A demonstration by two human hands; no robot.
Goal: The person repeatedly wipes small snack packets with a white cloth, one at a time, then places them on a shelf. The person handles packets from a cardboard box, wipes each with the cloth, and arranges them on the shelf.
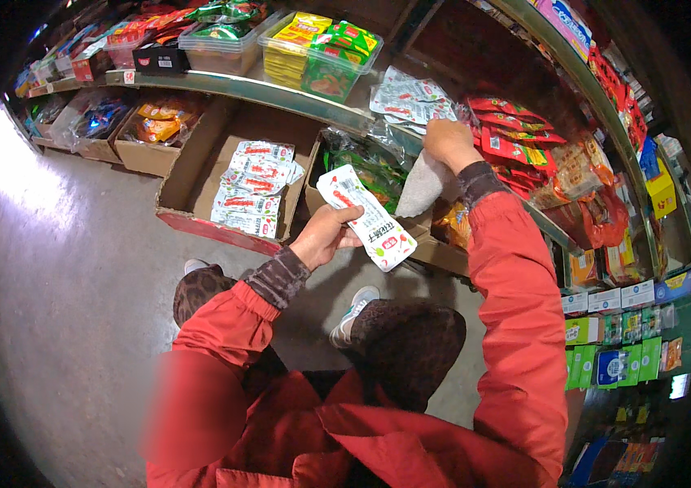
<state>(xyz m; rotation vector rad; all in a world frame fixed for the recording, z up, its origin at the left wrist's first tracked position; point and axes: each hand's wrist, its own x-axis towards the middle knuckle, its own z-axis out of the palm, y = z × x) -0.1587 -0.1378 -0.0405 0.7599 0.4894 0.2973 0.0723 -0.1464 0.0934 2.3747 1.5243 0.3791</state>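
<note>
My left hand (327,235) grips a white snack packet (370,219) with red and green print, its long side slanting down to the right. My right hand (448,141) is at the shelf edge, closed on a pale cloth (423,183) that hangs below it. Just beyond that hand lies a pile of similar white packets (412,97) on the shelf, beside red snack packets (510,137). More white packets (254,186) lie stacked in an open cardboard box (217,230) on the lower level, left of my left hand.
Clear plastic tubs (321,58) with yellow and green packets stand on the upper shelf (296,105). Below, cardboard boxes (147,152) hold bagged goods, and green bags (360,177) fill the one beside the white packets. Shelving with boxed goods (620,299) curves along my right side.
</note>
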